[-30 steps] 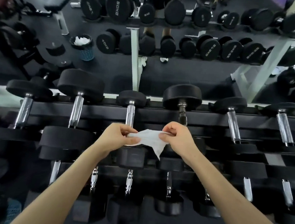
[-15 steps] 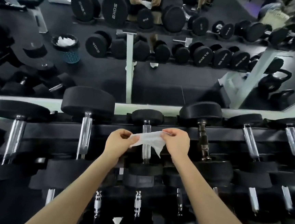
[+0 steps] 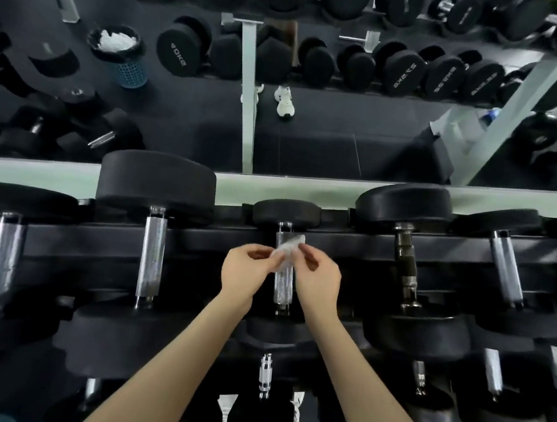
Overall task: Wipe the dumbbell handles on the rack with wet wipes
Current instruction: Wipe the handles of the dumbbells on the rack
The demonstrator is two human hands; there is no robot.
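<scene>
A black rack (image 3: 200, 237) carries rows of black dumbbells with chrome handles. At the middle of the top row, a small dumbbell shows its knurled chrome handle (image 3: 283, 288). A white wet wipe (image 3: 287, 247) is bunched small over the upper part of that handle. My left hand (image 3: 246, 270) pinches the wipe from the left and my right hand (image 3: 318, 278) pinches it from the right, with the handle between them. Part of the wipe is hidden by my fingers.
Neighbouring handles stand at the left (image 3: 151, 257) and a dark one at the right (image 3: 407, 266). A mirror behind the rack reflects more dumbbells, a blue waste basket (image 3: 122, 52) full of used wipes and white shoes (image 3: 285, 102). A lower row sits below my forearms.
The wipe was stretched wide between my hands; now it is gathered small and my hands have come close together over the centre handle. The camera has moved nearer the rack.
</scene>
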